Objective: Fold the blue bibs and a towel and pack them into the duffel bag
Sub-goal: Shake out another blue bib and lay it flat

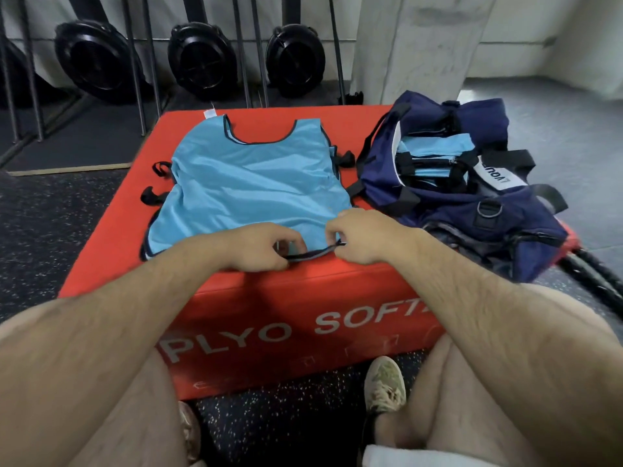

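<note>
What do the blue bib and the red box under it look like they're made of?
The blue bib looks like thin, shiny synthetic cloth, probably polyester: it glints and wrinkles softly. The red box seems foam under smooth vinyl, with "SOFT" printed on its side.

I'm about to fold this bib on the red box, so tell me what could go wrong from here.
Both hands, left hand and right hand, pinch only the near hem of the blue bib, close together, so the fold may come out crooked. The loose black side straps could get bunched inside. The duffel bag hangs over the edge of the red box with folded bibs inside, so it might slip when you pack.
</note>
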Demonstrator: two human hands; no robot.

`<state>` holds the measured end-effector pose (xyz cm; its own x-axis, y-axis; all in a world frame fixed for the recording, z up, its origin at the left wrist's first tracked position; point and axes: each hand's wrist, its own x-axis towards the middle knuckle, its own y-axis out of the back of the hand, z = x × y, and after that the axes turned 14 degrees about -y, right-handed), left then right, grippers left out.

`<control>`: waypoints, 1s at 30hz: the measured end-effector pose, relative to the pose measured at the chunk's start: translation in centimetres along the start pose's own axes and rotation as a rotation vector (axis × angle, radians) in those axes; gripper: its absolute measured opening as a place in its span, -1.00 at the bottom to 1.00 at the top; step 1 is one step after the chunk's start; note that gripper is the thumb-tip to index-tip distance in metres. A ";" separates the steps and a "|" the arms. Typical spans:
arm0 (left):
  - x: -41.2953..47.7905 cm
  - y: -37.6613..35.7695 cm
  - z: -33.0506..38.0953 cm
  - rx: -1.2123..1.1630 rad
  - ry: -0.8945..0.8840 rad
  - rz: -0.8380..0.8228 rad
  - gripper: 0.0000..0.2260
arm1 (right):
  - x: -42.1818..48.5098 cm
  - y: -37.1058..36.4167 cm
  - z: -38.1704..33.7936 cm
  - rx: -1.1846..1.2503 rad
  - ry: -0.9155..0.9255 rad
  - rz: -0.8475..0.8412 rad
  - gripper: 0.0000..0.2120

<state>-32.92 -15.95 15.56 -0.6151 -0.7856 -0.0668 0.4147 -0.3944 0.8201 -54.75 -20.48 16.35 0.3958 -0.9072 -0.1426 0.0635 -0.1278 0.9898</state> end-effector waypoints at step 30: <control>-14.2 3.9 -5.9 0.404 0.537 0.021 -0.85 | 2.7 1.0 -17.8 0.094 0.292 -0.136 -0.58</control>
<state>-18.61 -9.14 16.39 -0.1471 -0.9605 -0.2363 0.0754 -0.2491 0.9655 -37.33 -15.87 16.80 0.6366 -0.7275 -0.2559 0.0541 -0.2888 0.9558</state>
